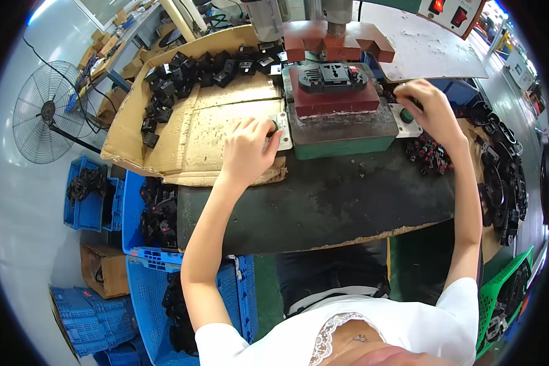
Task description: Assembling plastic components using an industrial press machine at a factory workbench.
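In the middle of the bench stands a press with a green base (348,146) and a dark red block on it. A black plastic housing with socket openings (332,77) lies on that block, beneath the raised red upper die (335,44). My left hand (248,148), loosely curled with thumb and forefinger apart, is at the green push button (274,126) left of the base. My right hand (430,107) hangs over the other green button (407,115), its thumb apart from the bent fingers. Neither hand holds anything; whether either button is pressed, I cannot tell.
On the left, a cut-open cardboard box (192,137) holds several black cube-shaped parts (165,91). Small red and black parts (430,154) lie right of the press, with black housings (503,177) farther right. Blue crates (149,305) stand below left, a fan (47,111) beyond.
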`<state>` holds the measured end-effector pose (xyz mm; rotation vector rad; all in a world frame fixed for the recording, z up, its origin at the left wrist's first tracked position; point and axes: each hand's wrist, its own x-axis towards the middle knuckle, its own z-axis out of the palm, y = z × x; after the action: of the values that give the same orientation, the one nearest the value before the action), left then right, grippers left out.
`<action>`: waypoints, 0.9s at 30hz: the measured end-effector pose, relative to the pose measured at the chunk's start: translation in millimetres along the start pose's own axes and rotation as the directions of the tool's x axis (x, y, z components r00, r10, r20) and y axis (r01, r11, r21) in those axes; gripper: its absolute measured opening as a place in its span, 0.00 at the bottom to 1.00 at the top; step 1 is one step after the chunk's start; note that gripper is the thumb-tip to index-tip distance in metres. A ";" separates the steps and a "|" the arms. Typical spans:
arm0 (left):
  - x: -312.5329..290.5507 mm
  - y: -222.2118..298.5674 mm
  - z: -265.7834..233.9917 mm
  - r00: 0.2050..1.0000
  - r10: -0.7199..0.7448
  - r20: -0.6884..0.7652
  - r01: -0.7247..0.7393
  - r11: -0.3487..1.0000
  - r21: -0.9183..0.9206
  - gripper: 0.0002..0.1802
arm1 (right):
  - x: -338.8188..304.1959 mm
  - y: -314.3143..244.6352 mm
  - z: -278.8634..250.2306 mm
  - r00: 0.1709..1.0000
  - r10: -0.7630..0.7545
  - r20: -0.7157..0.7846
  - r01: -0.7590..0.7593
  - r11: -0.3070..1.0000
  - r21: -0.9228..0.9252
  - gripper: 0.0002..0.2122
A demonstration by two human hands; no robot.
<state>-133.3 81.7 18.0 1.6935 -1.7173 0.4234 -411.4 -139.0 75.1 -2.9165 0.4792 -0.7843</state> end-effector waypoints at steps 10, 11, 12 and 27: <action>3.0 4.7 7.4 1.000 0.003 0.015 -0.002 1.000 -0.012 0.10 | -56.5 3.7 43.7 0.934 0.183 -0.308 -0.158 0.982 0.104 0.21; 3.0 4.0 8.1 1.000 0.002 0.009 -0.002 1.000 0.009 0.10 | -55.6 1.6 46.5 0.916 0.231 -0.328 -0.207 0.972 0.107 0.20; 2.7 4.8 7.7 1.000 -0.001 0.002 0.001 1.000 0.031 0.10 | -56.5 2.7 47.3 0.909 0.247 -0.335 -0.224 0.969 0.106 0.19; 1.6 -2.2 24.3 0.989 0.042 -0.144 -0.030 0.996 0.087 0.11 | -45.7 9.7 48.3 0.942 0.036 -0.334 -0.089 0.985 -0.145 0.12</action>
<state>-136.7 64.4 1.1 1.6498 -1.6455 0.6298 -427.4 -133.6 10.1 -2.8979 0.6878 -1.2927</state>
